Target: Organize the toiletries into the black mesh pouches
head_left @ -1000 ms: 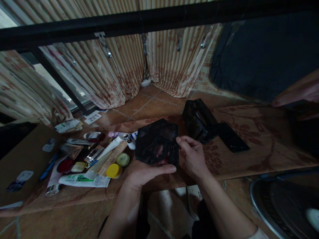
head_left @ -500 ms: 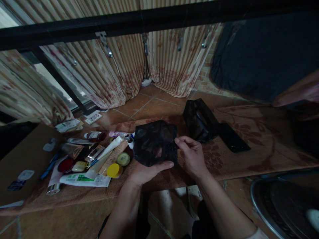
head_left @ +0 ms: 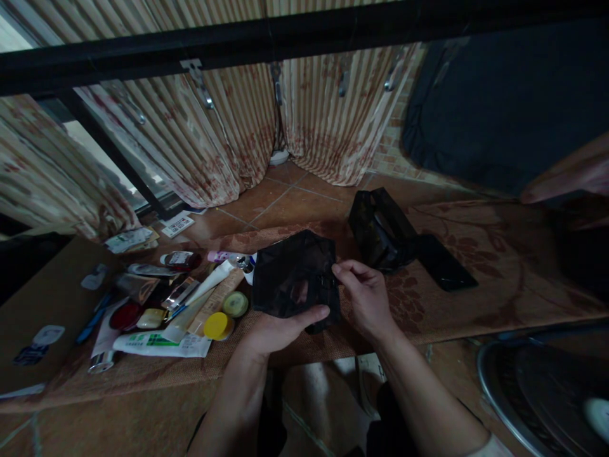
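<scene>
A black see-through mesh pouch (head_left: pixel 285 270) is held above the patterned cloth (head_left: pixel 442 317). My left hand (head_left: pixel 280 330) supports it from below, thumb on its near side and the other fingers hidden beneath. At the pouch's right edge, my right hand (head_left: pixel 364 292) is closed in a pinch between thumb and forefinger. To the left of the pouch lie a yellow-lidded jar (head_left: pixel 219 325), a green-lidded jar (head_left: pixel 235 304) and a white and green tube (head_left: pixel 162 344). A second black mesh pouch (head_left: pixel 380 228) stands behind my right hand, beside a black phone (head_left: pixel 446 261).
More tubes and bottles crowd the cloth at left, near a cardboard box (head_left: pixel 52 317). Striped curtains (head_left: pixel 323 114) and a dark rail (head_left: pixel 304 35) stand behind. Another person's arm (head_left: pixel 571 168) reaches in at right, above a round metal-rimmed object (head_left: pixel 533 393).
The pouch in my hands has flattened and tilted slightly, and a flap now hangs lower at its right bottom. Both hands have barely shifted.
</scene>
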{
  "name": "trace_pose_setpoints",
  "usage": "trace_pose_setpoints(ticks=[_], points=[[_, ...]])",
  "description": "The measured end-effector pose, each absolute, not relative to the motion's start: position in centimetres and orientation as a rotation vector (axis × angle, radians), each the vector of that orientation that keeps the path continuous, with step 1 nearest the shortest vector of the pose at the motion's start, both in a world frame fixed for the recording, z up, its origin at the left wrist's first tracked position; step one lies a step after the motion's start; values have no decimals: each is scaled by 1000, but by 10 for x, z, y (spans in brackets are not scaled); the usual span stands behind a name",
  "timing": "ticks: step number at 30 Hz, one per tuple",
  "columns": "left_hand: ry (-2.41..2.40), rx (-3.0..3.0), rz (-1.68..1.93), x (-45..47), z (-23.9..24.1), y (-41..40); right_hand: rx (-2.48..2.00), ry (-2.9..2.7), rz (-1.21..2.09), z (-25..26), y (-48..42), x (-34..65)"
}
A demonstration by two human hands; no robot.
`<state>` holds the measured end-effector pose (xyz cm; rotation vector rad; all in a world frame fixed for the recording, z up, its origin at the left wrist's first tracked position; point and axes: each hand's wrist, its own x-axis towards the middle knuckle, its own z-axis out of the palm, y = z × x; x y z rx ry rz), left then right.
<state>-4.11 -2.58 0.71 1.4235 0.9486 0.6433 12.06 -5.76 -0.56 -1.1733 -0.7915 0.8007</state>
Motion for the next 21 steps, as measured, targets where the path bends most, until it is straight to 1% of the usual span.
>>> trace_pose_setpoints(ticks=[10, 21], points=[[890, 1322, 572, -41, 11, -28, -1183, -806, 806, -7, -58, 121], [922, 1278, 646, -39, 11, -28, -1162, -796, 815, -6, -58, 121]])
